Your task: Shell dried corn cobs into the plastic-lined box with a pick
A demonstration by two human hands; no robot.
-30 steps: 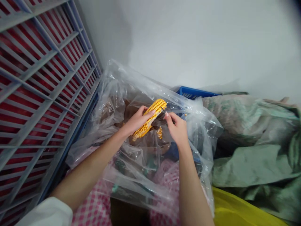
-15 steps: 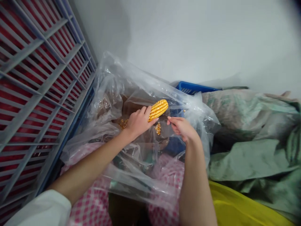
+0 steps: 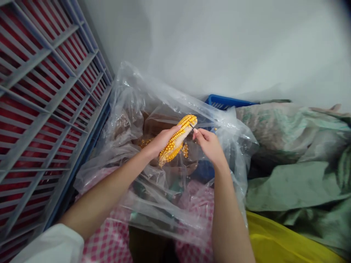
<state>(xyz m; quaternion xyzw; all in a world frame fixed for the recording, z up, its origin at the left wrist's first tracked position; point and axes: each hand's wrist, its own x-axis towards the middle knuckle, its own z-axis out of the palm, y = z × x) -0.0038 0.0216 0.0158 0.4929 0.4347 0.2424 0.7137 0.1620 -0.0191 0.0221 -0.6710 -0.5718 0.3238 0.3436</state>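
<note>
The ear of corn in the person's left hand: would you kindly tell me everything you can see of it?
The dried ear of corn has rows of glossy yellow-orange kernels, with a pale strip of bare cob along it where kernels are missing. It is tilted, with its upper tip toward the right hand and its lower end pointing down, and is gripped by the left hand. A small dark pointed object, pinched in the right hand, sits at or very near its upper part. The ear is held inside a clear plastic bag.
</note>
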